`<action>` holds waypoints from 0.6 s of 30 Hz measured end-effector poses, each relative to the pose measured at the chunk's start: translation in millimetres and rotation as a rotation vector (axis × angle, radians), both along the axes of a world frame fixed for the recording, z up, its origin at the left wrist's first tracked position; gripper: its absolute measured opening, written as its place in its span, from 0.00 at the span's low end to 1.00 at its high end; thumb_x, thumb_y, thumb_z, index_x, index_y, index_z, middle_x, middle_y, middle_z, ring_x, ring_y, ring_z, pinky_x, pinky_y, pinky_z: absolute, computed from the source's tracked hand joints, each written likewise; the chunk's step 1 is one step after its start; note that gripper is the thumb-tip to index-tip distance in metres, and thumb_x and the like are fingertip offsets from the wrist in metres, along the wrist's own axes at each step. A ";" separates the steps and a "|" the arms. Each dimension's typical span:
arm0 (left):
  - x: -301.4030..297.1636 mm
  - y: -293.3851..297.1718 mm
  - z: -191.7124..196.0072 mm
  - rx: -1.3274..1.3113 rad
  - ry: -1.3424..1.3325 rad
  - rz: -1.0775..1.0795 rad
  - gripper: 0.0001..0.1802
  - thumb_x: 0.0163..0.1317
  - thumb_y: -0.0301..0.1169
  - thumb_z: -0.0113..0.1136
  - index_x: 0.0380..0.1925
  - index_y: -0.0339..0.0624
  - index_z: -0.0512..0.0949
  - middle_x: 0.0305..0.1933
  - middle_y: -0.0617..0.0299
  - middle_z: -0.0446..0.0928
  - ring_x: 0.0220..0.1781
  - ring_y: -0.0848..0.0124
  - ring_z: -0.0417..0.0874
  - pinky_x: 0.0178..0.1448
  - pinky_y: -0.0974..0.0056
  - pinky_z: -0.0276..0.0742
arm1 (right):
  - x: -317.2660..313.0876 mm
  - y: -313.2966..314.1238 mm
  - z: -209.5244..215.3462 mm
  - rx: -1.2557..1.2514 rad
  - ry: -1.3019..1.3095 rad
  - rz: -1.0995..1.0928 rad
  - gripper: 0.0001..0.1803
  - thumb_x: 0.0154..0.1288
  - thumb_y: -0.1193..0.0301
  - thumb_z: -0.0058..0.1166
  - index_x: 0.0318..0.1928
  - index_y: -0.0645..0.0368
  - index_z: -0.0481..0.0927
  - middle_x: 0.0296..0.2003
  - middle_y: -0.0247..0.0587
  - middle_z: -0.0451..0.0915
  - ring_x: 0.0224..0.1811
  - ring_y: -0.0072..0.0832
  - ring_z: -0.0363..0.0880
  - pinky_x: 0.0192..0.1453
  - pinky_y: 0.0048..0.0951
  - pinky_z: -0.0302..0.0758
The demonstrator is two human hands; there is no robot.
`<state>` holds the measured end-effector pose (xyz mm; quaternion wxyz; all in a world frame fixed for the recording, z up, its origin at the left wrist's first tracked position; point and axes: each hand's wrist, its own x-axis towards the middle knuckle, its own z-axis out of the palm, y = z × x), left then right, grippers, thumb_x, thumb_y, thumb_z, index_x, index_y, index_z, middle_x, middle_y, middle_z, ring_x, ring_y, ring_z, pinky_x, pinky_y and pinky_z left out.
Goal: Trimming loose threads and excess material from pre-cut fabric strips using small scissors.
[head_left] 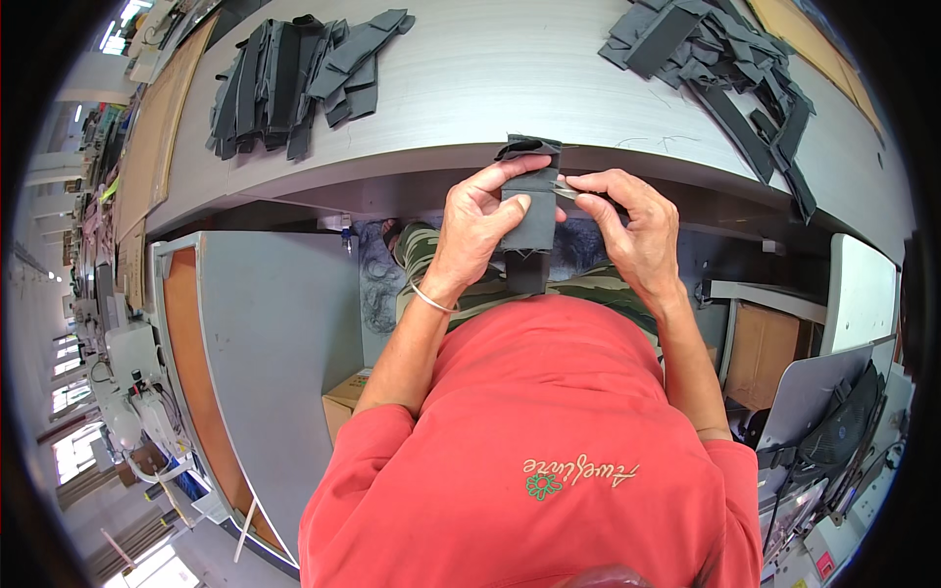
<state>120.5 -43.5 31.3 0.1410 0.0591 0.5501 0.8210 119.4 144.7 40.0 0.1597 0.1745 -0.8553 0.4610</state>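
My left hand is closed on a dark grey fabric strip, with the thumb on its front and the fingers toward its upper end. The strip is folded over at the top and hangs down in front of the table's near edge, its lower end frayed. My right hand pinches small metal thread snips, mostly hidden by the fingers. Their pointed tip is at the strip's right edge; I cannot tell whether the blades are apart.
On the pale table lie a pile of grey fabric strips at far left and a looser heap at far right. A grey cabinet panel stands to my left, near a cardboard box. At right hangs a black bag.
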 end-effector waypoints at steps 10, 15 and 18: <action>-1.9 0.1 -4.9 0.027 -0.010 -0.008 0.24 0.62 0.23 0.50 0.60 0.32 0.67 0.49 0.46 0.78 0.43 0.63 0.85 0.48 0.63 0.83 | -4.3 2.6 0.8 -0.345 -0.231 0.001 0.14 0.54 0.72 0.64 0.43 0.55 0.82 0.36 0.37 0.83 0.35 0.30 0.81 0.41 0.27 0.76; 6.2 11.3 -7.6 -0.072 0.038 -0.088 0.27 0.57 0.17 0.54 0.56 0.38 0.59 0.45 0.55 0.78 0.45 0.76 0.78 0.49 0.71 0.76 | -13.8 -8.9 7.0 -0.114 -0.062 -0.019 0.14 0.54 0.72 0.65 0.42 0.58 0.81 0.34 0.34 0.83 0.34 0.20 0.80 0.41 0.24 0.77; 8.0 13.2 0.4 -0.222 0.084 -0.093 0.33 0.54 0.18 0.57 0.59 0.40 0.55 0.41 0.57 0.80 0.43 0.76 0.78 0.47 0.70 0.75 | -23.2 -1.3 3.4 -0.378 -0.311 -0.019 0.05 0.57 0.75 0.63 0.33 0.61 0.81 0.22 0.29 0.78 0.25 0.12 0.71 0.30 0.19 0.70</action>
